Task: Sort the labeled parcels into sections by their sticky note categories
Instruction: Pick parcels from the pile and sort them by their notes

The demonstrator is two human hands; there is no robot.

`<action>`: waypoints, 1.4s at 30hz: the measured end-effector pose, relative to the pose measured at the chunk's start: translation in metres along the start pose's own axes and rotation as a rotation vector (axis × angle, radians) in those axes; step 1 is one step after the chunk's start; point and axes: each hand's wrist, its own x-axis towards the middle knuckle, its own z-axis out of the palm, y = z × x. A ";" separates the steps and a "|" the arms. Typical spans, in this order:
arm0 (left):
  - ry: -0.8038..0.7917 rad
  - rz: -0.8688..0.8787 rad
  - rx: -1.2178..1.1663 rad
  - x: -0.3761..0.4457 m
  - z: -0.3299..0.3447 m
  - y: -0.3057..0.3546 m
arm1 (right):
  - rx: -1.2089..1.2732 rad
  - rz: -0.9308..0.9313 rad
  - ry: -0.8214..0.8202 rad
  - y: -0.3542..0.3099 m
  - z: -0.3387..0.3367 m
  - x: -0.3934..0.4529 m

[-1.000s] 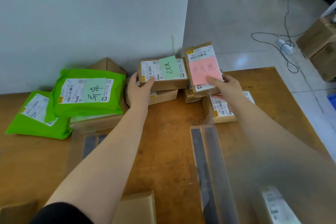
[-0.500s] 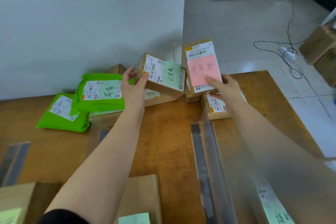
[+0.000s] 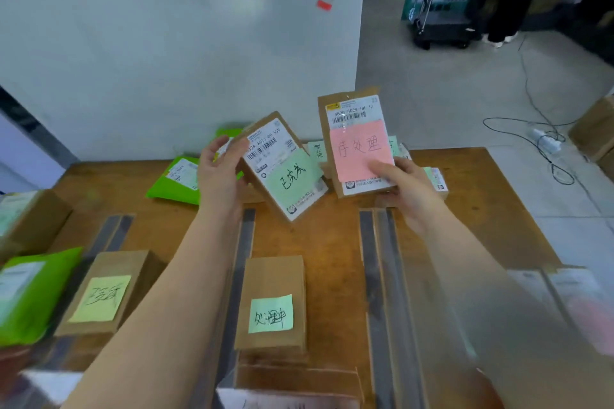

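Observation:
My left hand (image 3: 221,176) grips a small brown box with a green sticky note (image 3: 285,169), tilted and lifted above the wooden table (image 3: 319,242). Beside it my right hand (image 3: 403,189) holds up a brown box with a pink sticky note (image 3: 357,143), thumb on the note. Behind them lie more labelled parcels (image 3: 435,178) and green mailer bags (image 3: 177,181) at the table's far edge. In the near sections sit a box with a yellow note (image 3: 101,295) on the left and a box with a green note (image 3: 270,305) in the middle.
Dark tape strips (image 3: 372,276) and clear upright dividers split the table into sections. A green bag (image 3: 30,292) and a brown box (image 3: 30,219) lie at the left. A white wall stands behind; cables (image 3: 545,143), cardboard boxes (image 3: 594,129) and a cart (image 3: 442,10) are on the floor to the right.
Both boxes have been lifted off the far pile and drawn toward me. The left box has tilted further. The view has tipped down, bringing the near sections into sight.

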 end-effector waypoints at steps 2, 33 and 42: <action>-0.014 -0.006 -0.003 -0.020 -0.009 0.005 | 0.002 0.001 -0.030 0.005 0.005 -0.022; -0.196 0.031 0.299 -0.265 -0.084 -0.015 | -0.019 -0.045 0.131 0.098 -0.041 -0.322; -0.174 0.002 0.292 -0.307 -0.002 -0.051 | -0.109 -0.054 0.106 0.076 -0.142 -0.309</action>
